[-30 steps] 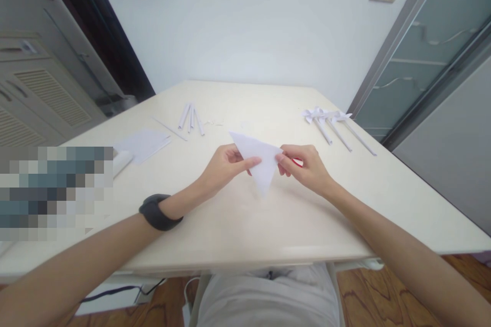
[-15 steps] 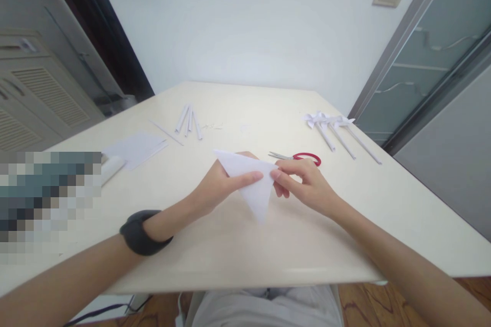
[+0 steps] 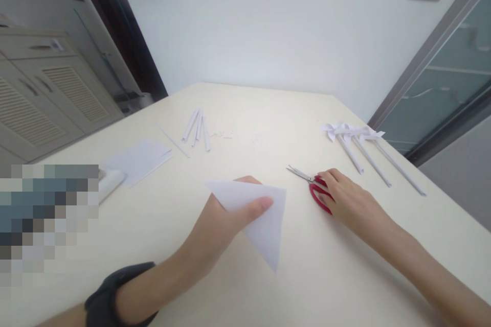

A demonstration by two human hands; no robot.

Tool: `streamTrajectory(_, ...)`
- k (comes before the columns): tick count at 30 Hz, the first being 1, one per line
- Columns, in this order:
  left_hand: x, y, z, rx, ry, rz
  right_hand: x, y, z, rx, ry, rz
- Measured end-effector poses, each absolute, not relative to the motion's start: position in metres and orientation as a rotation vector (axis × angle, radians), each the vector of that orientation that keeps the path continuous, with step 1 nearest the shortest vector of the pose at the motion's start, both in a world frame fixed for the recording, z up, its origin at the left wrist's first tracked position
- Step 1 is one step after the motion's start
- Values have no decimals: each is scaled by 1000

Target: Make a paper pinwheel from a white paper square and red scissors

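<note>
A folded white paper triangle (image 3: 256,219) is held above the pale worktop (image 3: 268,112) by the left hand (image 3: 226,222), the grip closed on the sheet's upper edge with the thumb pressed over the front face and the fingers hidden behind; the triangle's long point hangs down toward the near edge. To its right, well apart from the paper, the right hand (image 3: 351,202) is laid on the red-handled scissors (image 3: 312,186), fingers curled over the handle loops; whether the loops are actually grasped or only touched cannot be told. The scissors are seen flat on the worktop, their long axis running from the handles under the right hand up and leftward to the shut blade tips, which point away toward the far left. The right hand is plainly the nearer of the two to the scissors, which lie right of the paper. Beyond the right hand, three paper pinwheels (image 3: 358,145) are ranged side by side; at the far left centre a bundle of rolled paper sticks (image 3: 197,127) is seen, with flat sheets (image 3: 140,161) nearer the left edge. A dark band (image 3: 111,299) is worn on the left wrist.
</note>
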State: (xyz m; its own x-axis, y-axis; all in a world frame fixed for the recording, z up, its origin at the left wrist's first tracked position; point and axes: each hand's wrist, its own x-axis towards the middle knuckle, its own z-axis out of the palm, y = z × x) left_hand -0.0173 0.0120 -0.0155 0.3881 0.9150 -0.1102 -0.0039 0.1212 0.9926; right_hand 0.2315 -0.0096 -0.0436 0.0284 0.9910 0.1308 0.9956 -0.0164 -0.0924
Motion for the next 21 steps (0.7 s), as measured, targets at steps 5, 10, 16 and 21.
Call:
streamTrajectory(5,-20,13,-20,1150,989,824,236,-13,-38,-2276,-2053,15)
streamTrajectory(10,-23,15,-20,1039,981,808,239,-14,-24,-2320,-1919,396)
streamTrajectory(16,-21,18,-23,985,1028,826,221,-18,-8,-1709,-1532,1255)
streamTrajectory(21,-21,17,-30,955,1005,700,195,-26,-7,-1474,-1456,1171)
